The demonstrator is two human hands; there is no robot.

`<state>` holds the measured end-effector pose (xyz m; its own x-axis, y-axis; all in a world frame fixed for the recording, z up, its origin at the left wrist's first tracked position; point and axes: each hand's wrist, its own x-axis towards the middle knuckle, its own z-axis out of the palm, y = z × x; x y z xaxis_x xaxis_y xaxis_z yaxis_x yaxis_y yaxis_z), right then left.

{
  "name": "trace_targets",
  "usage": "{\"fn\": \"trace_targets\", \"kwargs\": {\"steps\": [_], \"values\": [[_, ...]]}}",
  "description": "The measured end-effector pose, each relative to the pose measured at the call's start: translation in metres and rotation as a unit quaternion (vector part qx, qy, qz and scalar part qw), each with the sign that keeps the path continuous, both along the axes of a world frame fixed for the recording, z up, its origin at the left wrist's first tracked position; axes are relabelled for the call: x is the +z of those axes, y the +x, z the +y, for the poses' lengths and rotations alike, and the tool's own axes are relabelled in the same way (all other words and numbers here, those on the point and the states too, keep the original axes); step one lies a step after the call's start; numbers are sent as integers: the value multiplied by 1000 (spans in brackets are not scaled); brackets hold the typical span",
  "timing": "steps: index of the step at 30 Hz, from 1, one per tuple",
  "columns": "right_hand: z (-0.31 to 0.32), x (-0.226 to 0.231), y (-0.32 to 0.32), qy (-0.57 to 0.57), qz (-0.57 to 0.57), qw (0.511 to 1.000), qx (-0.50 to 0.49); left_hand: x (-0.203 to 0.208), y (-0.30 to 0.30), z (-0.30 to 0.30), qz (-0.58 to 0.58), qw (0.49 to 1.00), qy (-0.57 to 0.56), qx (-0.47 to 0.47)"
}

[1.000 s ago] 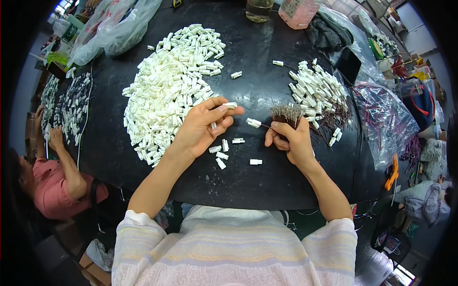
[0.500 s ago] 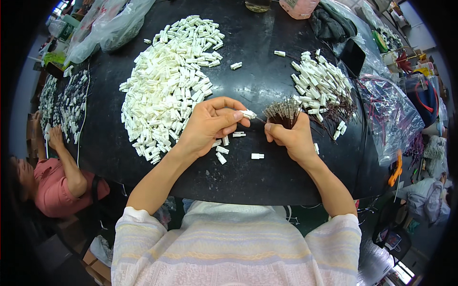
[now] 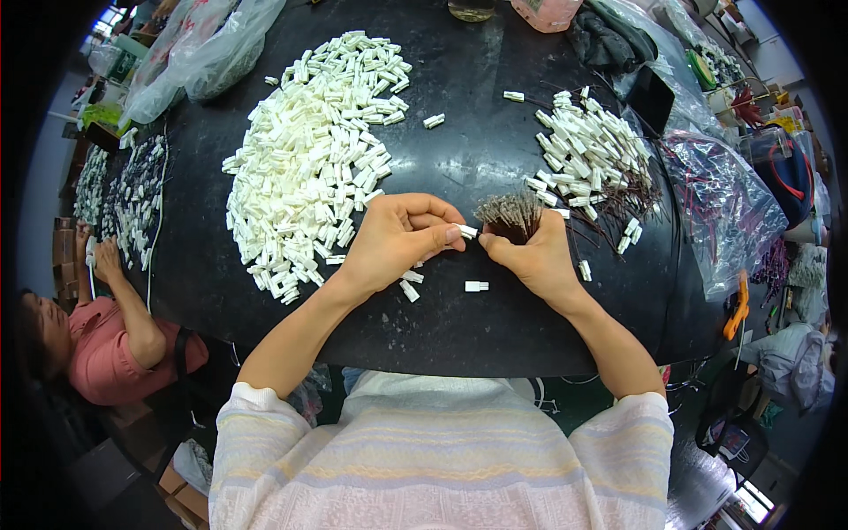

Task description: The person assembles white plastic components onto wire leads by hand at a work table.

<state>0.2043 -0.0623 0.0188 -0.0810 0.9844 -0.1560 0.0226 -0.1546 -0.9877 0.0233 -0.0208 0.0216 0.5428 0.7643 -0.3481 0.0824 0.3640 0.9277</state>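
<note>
The small white plastic connector housing [image 3: 467, 231] sits pinched between the thumb and fingertips of your left hand [image 3: 402, 240], held just above the black table [image 3: 495, 336] and brought right up against the bundle of dark wires [image 3: 512, 216] that your right hand [image 3: 534, 258] grips in a closed fist, their metal-tipped ends fanned upward. Housing and wire tips are touching or nearly so; you cannot tell from here whether a terminal is already seated inside. Just beneath your hands lie a few loose white housings [image 3: 476, 286], apart from the main stock. To your left spreads the large heap of empty white housings [image 3: 309, 168], by far the bigger mass on the table. To your right, beyond the bundle, lies the smaller pile of housings with wires attached [image 3: 587, 155], their dark leads trailing toward the table's edge. Judged from those two heaps, you are in the early part of the job: a modest share looks fitted, and most housings wait untouched. Farther out, clear plastic bags [image 3: 724, 203] of wires lie at the right rim, more bags at the upper left, and another person in a pink top [image 3: 110, 344] works at the left side.
</note>
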Motion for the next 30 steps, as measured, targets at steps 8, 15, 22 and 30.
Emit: {"fn": "trace_targets", "kwargs": {"steps": [8,15,22,30], "values": [[11,1,12,-52,115,990,-59,-16,-27,30,-482,773,-382,158],[10,-1,8,-44,124,988,-75,-7,-19,20,-376,881,-256,131],[8,-4,10,-47,108,992,-48,-1,-17,14,-168,973,-137,79],[5,-4,8,-50,153,987,-20,3,-4,7,-170,977,-85,95]]}}
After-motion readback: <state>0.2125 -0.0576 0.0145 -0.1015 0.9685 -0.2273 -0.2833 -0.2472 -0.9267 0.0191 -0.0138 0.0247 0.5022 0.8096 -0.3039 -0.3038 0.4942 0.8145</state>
